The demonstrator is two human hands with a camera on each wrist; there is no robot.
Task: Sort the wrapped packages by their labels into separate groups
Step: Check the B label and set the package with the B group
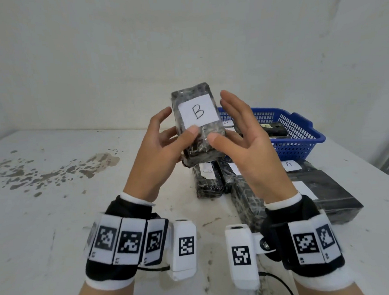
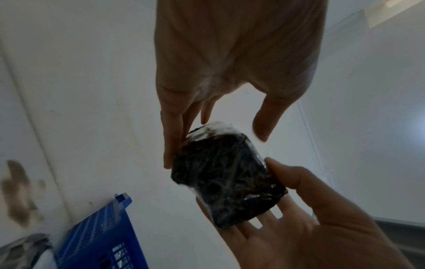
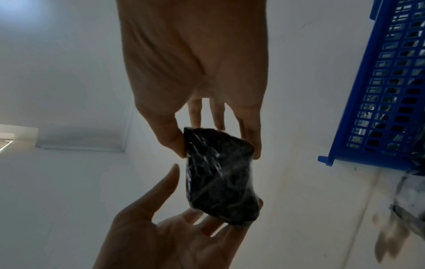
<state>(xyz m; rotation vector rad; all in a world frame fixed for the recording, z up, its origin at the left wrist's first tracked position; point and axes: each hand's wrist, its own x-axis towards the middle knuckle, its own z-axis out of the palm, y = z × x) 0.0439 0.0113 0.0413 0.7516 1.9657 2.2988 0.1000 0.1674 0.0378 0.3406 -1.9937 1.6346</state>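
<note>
Nearest the camera, both forearms carry black wrist bands with white marker tiles (image 1: pixel 124 240), and a small white camera block hangs at each wrist. Past them, the left hand (image 1: pixel 154 149) and the right hand (image 1: pixel 244 143) are raised above the white table (image 1: pixel 58 220), holding between them a black plastic-wrapped package (image 1: pixel 198 122) whose white label (image 1: pixel 197 111) reads "B". It is held upright, label toward the head camera. The left thumb presses the lower edge of the label while the left fingers lie behind the package; the right thumb touches its lower front and the right fingers, nearly straight, run along its right side. In the right wrist view the right thumb and fingers pinch the package (image 3: pixel 218 174) from both sides, and the left hand (image 3: pixel 174 229) cups it from below with spread fingers.

Beneath the hands, more wrapped packages lie on the table: a narrow one (image 1: pixel 207 179) with a label I cannot read, and a broad flat one (image 1: pixel 320 191) at the right, with an "A" label (image 1: pixel 289 164) just beyond. Farther back, a blue plastic basket (image 1: pixel 299 129) stands on the table with more labelled packages inside. A brown stain (image 1: pixel 56 171) marks the table's left side.
</note>
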